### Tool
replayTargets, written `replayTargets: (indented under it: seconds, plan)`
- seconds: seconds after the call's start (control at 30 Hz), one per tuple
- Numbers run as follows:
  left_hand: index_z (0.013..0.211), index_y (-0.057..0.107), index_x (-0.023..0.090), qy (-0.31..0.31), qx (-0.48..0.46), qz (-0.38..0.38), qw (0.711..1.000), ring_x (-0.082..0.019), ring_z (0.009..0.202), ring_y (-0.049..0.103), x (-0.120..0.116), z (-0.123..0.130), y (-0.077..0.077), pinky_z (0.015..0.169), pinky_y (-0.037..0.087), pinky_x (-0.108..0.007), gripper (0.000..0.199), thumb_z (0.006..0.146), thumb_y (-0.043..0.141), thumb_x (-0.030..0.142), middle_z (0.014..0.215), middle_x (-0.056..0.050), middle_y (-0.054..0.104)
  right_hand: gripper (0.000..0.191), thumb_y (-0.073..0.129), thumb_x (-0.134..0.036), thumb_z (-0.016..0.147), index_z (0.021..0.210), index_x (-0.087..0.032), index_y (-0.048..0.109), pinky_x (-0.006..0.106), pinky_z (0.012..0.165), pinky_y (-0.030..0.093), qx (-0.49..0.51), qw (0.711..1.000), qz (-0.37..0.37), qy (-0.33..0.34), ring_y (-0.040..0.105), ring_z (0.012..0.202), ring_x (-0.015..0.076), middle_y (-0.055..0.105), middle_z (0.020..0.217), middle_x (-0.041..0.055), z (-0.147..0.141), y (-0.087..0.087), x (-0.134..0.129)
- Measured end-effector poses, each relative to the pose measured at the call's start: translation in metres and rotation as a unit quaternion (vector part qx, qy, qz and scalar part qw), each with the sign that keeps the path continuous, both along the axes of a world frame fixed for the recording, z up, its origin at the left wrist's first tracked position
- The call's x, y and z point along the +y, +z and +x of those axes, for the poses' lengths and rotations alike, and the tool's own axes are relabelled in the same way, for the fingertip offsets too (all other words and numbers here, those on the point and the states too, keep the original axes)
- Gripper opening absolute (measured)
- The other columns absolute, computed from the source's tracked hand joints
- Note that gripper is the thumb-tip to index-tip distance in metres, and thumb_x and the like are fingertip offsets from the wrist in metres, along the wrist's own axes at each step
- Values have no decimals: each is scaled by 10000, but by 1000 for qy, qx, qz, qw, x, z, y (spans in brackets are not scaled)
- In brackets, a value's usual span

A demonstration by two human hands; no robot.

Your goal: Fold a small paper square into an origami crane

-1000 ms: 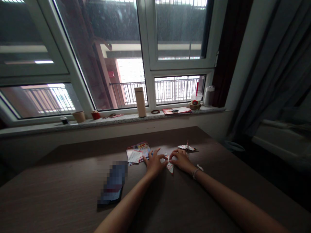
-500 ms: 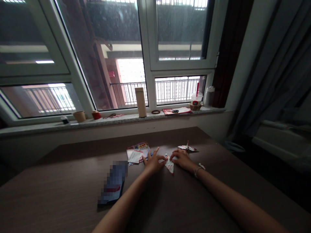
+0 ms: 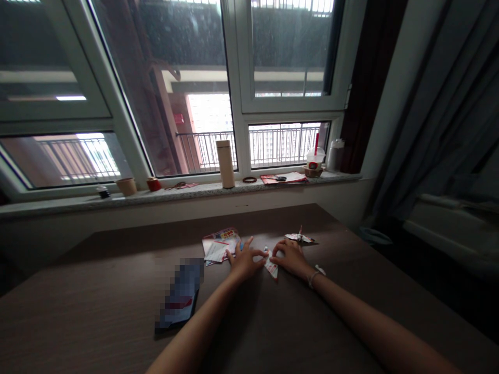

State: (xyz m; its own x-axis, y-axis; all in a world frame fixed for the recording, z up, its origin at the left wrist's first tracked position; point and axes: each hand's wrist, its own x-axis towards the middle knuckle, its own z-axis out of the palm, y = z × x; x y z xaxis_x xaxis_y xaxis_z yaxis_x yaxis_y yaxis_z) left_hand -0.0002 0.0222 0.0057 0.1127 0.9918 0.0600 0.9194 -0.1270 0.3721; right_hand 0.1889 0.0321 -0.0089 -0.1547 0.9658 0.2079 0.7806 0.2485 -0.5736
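Observation:
A small folded piece of white and red printed paper (image 3: 272,268) lies on the brown table, its pointed end toward me. My left hand (image 3: 245,261) has its thumb and index finger closed at the paper's left edge, the other fingers spread. From the right, my right hand (image 3: 290,255) pinches the paper's upper right side with its fingertips. Just beyond my right hand rests a folded paper crane (image 3: 300,237). Flat printed sheets (image 3: 218,249) lie beside my left fingers.
A dark, pixelated flat object (image 3: 181,298) lies left of my left forearm. A small white scrap (image 3: 320,269) is by my right wrist. The windowsill (image 3: 195,192) holds a tan bottle (image 3: 225,165), scissors on papers (image 3: 284,178), a drink cup (image 3: 314,159) and small containers.
My right hand has shifted slightly left, its fingertips now over the folded paper's edge. My left hand has barely moved.

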Motion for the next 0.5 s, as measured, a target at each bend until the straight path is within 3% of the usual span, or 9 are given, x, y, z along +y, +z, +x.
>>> replayTargets:
  seconds: [0.23,0.5]
  plan:
    - [1047,707,483,-8,2,-17,1000,-407,1470,138,-1,-1,4,1074,18,-760,244,815,630,492,1576,75,305,117,691,-289,783,883,-294,751,406,1032,306,15,999,-24,41,452,1193,264,596,1186,27,11,-3,11]
    - [1065,699,457,-40,32,30,998,-393,1460,175,-9,-1,2,1045,56,-794,238,866,574,492,1565,42,332,101,651,-284,827,871,-241,730,383,980,371,36,995,54,76,518,1076,234,632,1043,48,15,-11,1]
